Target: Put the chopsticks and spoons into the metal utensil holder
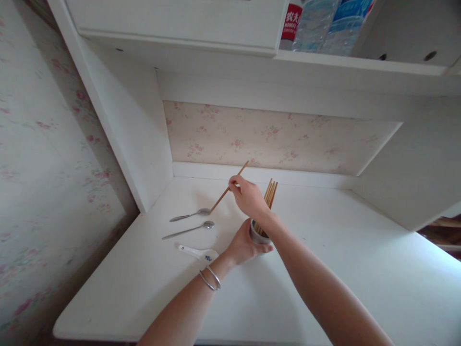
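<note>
My left hand [244, 245] is wrapped around a small metal cup [257, 235] standing on the white desk [324, 269]. Several wooden chopsticks [271, 191] stick up out of the cup. My right hand [248, 196] hovers above the cup and pinches a single wooden chopstick [224, 193], which slants from upper right down to the left, its tip close to a metal spoon [190, 215]. Two silver bangles [210, 278] circle my left wrist.
A second metal spoon [189, 229] and a white ceramic spoon [199, 253] lie left of the cup. A shelf overhead holds water bottles [331, 24] and a red-labelled bottle [291, 21]. White cabinet sides flank the desk; floral wallpaper [252, 139] backs it.
</note>
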A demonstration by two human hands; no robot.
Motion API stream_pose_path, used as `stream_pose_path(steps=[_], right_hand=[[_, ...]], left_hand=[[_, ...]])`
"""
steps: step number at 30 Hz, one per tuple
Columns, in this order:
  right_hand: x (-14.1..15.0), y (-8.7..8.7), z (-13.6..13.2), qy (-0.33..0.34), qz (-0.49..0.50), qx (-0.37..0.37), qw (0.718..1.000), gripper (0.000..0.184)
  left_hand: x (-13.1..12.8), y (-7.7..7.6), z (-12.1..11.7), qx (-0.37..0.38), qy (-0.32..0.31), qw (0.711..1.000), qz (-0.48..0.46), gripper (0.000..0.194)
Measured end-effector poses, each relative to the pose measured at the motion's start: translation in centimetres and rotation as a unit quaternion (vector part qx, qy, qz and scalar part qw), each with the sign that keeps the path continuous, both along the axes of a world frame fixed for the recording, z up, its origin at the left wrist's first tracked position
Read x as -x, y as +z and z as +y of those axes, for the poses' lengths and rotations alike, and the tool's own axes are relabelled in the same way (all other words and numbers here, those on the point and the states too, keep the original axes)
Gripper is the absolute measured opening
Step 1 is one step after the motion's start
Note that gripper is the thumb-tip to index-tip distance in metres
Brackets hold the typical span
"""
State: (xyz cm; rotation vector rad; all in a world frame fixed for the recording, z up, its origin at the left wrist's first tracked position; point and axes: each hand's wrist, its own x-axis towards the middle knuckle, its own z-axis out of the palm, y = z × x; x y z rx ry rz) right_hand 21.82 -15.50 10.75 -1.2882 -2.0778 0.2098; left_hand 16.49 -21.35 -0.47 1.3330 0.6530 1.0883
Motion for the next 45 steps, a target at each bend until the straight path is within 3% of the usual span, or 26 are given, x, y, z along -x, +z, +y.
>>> stream_pose_path(steps=[3, 6, 10, 14, 18, 24, 28, 34, 40, 45], right_hand=[[-1.2, 1.0, -0.8, -0.002, 0.186, -0.044, 0.981, 0.017], [-2.9, 2.1, -1.8, 0.007, 0.362, -0.071, 0.929, 0.013], [-6.1, 2.9, -2.9, 0.002, 0.456, -0.107, 0.883, 0.031], [-9.6, 1.9, -3.4, -0.061, 0.459, -0.110, 0.879, 0.040], [-11.6, -0.5, -3.5, -0.111, 0.438, -0.056, 0.890, 0.037], [-11.3, -5.0, -3.2, -0.123, 0.396, 0.070, 0.907, 0.031], [-10.6, -7.0, -2.9, -0.137, 0.369, 0.112, 0.912, 0.029], [-10.0, -7.7, -3.0, -0.131, 0.310, 0.102, 0.936, 0.024], [-9.8, -7.9, -3.1, -0.124, 0.339, 0.150, 0.920, 0.029], [-9.9, -8.2, -3.1, -0.126, 0.337, 0.150, 0.921, 0.030]], left_hand=[[-0.1, -0.3, 0.2, 0.007, 0.010, 1.000, 0.010, 0.070], [-0.1, -0.2, 0.2, -0.008, 0.029, 0.999, 0.017, 0.070], [0.1, -0.2, 0.1, -0.018, 0.024, 0.999, 0.027, 0.073], [0.1, -0.8, 0.3, -0.015, 0.011, 1.000, 0.025, 0.077], [0.0, -1.1, 0.5, -0.002, 0.006, 1.000, 0.016, 0.079], [-0.3, -0.8, 0.4, -0.003, 0.013, 1.000, 0.007, 0.076], [-0.5, -0.9, 0.5, 0.005, 0.007, 1.000, -0.010, 0.076], [-0.5, -1.2, 0.6, 0.009, 0.010, 1.000, -0.007, 0.078], [-0.6, -1.2, 0.6, 0.014, 0.018, 1.000, -0.006, 0.082], [-0.5, -1.1, 0.7, 0.012, 0.010, 1.000, -0.014, 0.081]])
